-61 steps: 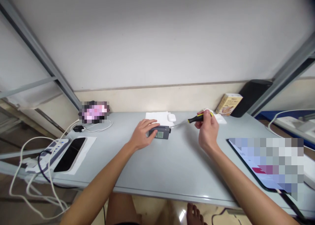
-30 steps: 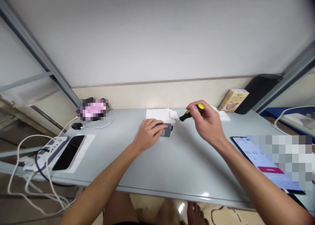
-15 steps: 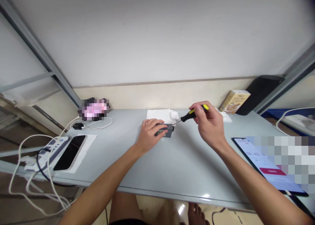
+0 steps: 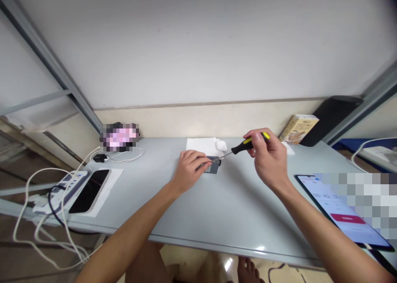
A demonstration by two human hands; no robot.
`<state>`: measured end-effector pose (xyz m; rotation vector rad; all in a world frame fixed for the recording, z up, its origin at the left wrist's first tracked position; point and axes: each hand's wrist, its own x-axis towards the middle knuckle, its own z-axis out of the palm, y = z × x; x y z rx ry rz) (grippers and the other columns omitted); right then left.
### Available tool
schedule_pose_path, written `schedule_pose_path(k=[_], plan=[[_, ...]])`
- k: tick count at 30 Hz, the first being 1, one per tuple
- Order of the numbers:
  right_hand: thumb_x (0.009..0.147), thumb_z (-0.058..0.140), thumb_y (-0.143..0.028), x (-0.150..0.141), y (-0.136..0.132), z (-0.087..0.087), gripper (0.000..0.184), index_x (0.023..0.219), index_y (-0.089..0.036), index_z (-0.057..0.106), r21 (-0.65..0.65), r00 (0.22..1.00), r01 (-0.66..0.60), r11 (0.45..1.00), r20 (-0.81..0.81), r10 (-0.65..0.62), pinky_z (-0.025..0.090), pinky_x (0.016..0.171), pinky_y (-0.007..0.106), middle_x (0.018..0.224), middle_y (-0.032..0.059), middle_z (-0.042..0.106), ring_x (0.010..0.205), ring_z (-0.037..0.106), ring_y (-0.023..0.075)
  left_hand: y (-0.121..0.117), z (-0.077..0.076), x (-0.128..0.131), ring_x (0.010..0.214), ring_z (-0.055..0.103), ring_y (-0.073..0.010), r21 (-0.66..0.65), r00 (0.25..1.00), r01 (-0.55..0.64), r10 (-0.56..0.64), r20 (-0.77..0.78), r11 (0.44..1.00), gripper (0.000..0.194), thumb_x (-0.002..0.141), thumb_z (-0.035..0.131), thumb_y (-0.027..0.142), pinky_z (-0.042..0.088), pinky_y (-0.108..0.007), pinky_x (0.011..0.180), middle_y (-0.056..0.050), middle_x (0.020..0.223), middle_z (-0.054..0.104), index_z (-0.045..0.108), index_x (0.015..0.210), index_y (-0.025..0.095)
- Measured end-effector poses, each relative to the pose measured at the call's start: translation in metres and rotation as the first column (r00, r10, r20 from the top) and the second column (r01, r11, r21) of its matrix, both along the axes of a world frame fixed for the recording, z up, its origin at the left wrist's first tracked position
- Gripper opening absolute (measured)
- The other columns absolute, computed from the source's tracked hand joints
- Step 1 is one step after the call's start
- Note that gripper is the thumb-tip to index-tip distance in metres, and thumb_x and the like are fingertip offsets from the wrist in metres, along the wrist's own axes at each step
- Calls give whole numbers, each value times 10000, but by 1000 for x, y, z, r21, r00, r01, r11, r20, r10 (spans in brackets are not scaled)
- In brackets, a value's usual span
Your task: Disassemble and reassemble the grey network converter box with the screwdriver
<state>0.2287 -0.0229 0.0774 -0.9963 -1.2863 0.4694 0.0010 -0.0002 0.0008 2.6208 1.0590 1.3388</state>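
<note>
Held grey device [image 4: 214, 168] on desk [image 4: 214, 210] in left hand [image 4: 188, 169], pinched between thumb and fingers; gripped black-and-yellow screwdriver [image 4: 243, 146] in right hand [image 4: 269, 158], angled toward device.

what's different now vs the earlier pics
The left hand has shifted right along the dark box, covering more of it. The right hand has brought the screwdriver left and tilted it more steeply, its tip now at the box's right end. Both grips, the white case and phone stayed.
</note>
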Motion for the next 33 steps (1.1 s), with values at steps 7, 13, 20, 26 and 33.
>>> schedule_pose_path(k=[7,13,20,26,33], plan=[[924,638,-676,-1,0,-5,450,851,-232,664,-11,1000,-18,1000,1,18,371,508,267,665,-18,541,531,433,112,0,-1,0,1005,638,-204,-31,1000,4,-4,4,1000,278,1086,540,386,432,-405,971,-37,1020,761,788,1034,271],[938,622,-669,2,-3,0,449,842,-232,666,15,999,35,999,-1,-35,379,505,268,661,-14,538,522,431,112,0,-1,2,966,634,-197,-6,1000,18,-18,2,1000,271,1080,554,392,440,-400,937,-33,1008,767,782,1018,261],[924,629,-684,-2,-3,-1,460,833,-234,651,7,1000,4,1000,1,-4,382,503,264,654,-18,530,524,429,114,0,-1,1,977,638,-199,9,1000,11,-11,0,1000,246,1076,569,372,438,-395,933,-32,1004,767,778,1016,256],[955,618,-637,0,-3,2,410,881,-237,673,1,997,-19,1000,78,19,428,550,269,660,-19,533,570,496,129,-3,1,3,969,635,-202,7,1000,22,-22,-6,1000,249,1084,555,351,436,-398,917,-32,1003,778,768,1007,247],[993,596,-569,-2,-12,21,353,913,-234,676,-2,969,-76,997,234,75,434,566,262,787,11,639,607,535,123,-11,7,5,1143,625,-217,-56,999,-7,9,35,998,304,1084,525,445,395,-397,1009,-49,1192,762,709,1234,255]])
